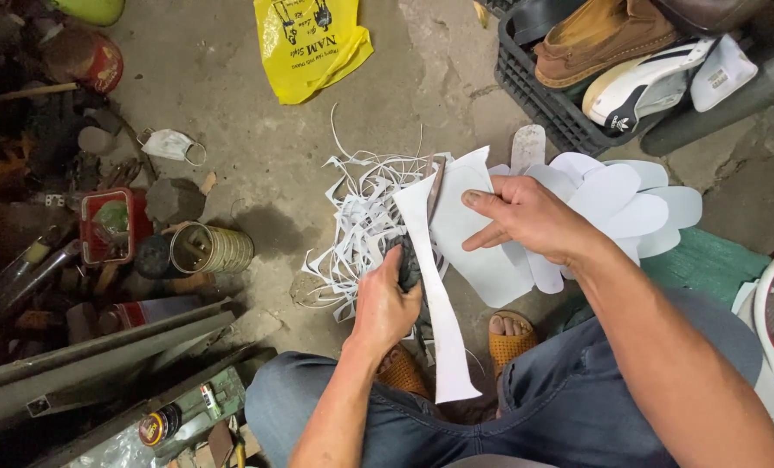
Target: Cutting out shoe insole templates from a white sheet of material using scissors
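Down by the knees, the left hand (385,305) is closed around the dark handles of a pair of scissors (422,234), whose blades point up and away into a white sheet (469,243). The right hand (526,217) grips that sheet from the far side, thumb on top and fingers curled under the edge. A long white offcut strip (443,329) hangs from the cut down toward the lap. Just behind the sheet, a tangle of thin white trimmings (361,225) lies on the concrete floor (257,147), and beside the right hand a fan of white sole-shaped cutouts (630,204) spreads out, overlapping one another. Farther off sit a yellow plastic bag (309,43), a brass-coloured tin can (212,250) on its side, a crumpled face mask (170,145) and a dark crate (543,100) holding shoes. The person's sandalled feet (508,338) show below the sheet.
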